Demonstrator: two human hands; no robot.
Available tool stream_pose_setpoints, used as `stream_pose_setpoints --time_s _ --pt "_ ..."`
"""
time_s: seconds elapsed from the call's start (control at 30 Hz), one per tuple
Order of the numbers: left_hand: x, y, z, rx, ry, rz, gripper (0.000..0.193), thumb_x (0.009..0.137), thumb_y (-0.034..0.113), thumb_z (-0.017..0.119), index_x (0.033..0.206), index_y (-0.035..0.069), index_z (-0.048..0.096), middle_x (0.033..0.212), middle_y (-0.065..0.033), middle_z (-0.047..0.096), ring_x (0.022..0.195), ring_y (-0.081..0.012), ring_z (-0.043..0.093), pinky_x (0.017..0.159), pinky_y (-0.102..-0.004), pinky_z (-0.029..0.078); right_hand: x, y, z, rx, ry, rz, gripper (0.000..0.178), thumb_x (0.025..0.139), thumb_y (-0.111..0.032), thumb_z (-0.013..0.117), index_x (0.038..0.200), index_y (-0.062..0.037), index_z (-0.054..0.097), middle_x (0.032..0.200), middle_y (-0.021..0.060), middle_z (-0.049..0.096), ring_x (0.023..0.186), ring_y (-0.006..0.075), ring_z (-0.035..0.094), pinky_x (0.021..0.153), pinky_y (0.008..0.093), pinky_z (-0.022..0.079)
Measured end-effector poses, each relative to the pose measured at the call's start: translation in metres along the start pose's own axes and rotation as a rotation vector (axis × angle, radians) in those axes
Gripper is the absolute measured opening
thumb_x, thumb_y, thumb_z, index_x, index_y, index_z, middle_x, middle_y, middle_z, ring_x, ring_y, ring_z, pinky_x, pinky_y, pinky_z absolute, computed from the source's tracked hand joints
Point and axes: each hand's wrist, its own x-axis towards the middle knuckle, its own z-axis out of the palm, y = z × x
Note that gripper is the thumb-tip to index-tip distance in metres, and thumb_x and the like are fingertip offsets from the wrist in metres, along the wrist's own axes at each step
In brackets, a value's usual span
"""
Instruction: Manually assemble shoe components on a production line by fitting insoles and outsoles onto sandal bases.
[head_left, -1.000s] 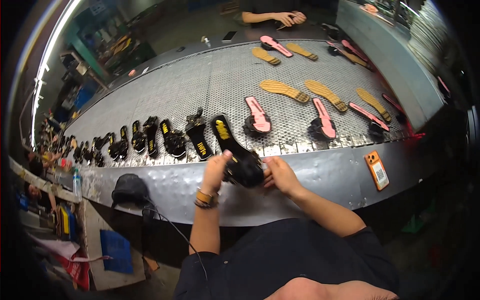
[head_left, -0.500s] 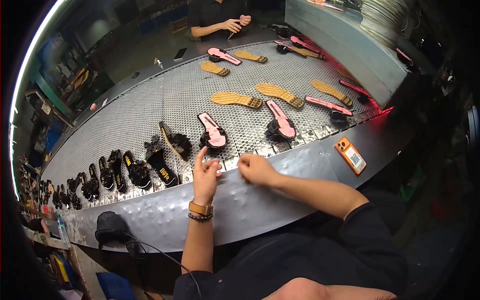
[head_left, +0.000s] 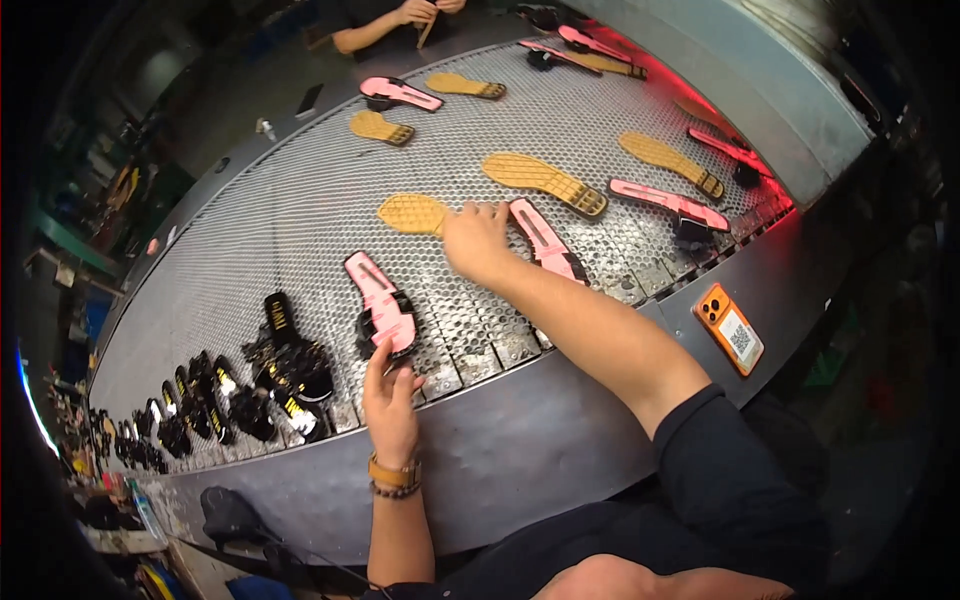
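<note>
A slipper upper with a pink underside and black trim [head_left: 376,300] lies upside down near the front edge of the honeycomb belt. My left hand [head_left: 392,412] is at its near end, forefinger stretched out against it and thumb apart; the hand is open. Further off, my right hand [head_left: 476,242] is closed over the near end of a tan sole [head_left: 410,213] and hides that end. Just right of that hand lies a second pink-bottomed upper [head_left: 545,240], partly covered by my right forearm. Another tan sole [head_left: 543,182] rests beyond it.
Several finished black slippers [head_left: 245,405] line the belt [head_left: 270,235] on the left. More soles and uppers lie toward a metal housing [head_left: 720,90] glowing red. An orange phone [head_left: 728,328] is on the metal ledge. Another person's hands [head_left: 418,12] work across the belt.
My right hand has moved forward, away from me, onto the tan sole. My left hand has stayed by the pink-bottomed upper. The view has tilted, and slippers on the left have shifted leftward.
</note>
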Motion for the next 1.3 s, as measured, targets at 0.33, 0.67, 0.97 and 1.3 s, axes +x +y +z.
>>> stream_pose_setpoints --time_s 0.33,0.67,0.97,1.3 --pt "-0.007 0.056 -0.026 0.517 0.645 0.514 0.036 0.102 0.006 0.063 0.136 -0.003 0.053 0.128 -0.0129 0.057 0.113 -0.0228 0.060 0.099 -0.0399 0.052 -0.051 0.005 -0.094 0.737 -0.390 0.065 0.039 0.087 -0.016 0.066 0.117 0.0070 0.059 0.093 0.0240 0.072 0.087 0.0327 0.075 0.078 0.0452 0.059" --pt "0.007 0.036 -0.019 -0.534 0.130 0.030 0.056 0.109 0.027 0.045 0.159 0.001 0.041 0.145 -0.0216 0.060 0.134 -0.0334 0.058 0.117 -0.0489 0.044 -0.202 0.087 -0.126 1.817 -0.652 0.103 0.046 0.104 -0.017 0.065 0.143 0.0015 0.047 0.124 0.0169 0.068 0.112 0.0297 0.073 0.094 0.0418 0.061" --pt "-0.053 0.052 0.089 -0.665 -0.252 0.066 0.049 0.107 0.033 0.037 0.129 -0.006 0.057 0.119 -0.0235 0.070 0.116 -0.0304 0.066 0.104 -0.0443 0.053 -0.265 0.089 -0.139 1.415 -0.819 0.014 0.059 0.105 -0.018 0.067 0.155 -0.0041 0.039 0.114 0.0110 0.071 0.088 0.0178 0.073 0.073 0.0333 0.061" --pt "-0.060 0.046 0.126 -0.517 -0.298 0.120 0.061 0.105 0.042 0.032 0.130 -0.008 0.057 0.120 -0.0256 0.069 0.113 -0.0320 0.068 0.101 -0.0457 0.055 -0.264 0.093 -0.116 1.084 -0.652 0.026 0.043 0.105 -0.038 0.068 0.124 0.0007 0.071 0.089 0.0050 0.074 0.073 0.0072 0.065 0.060 0.0264 0.052"
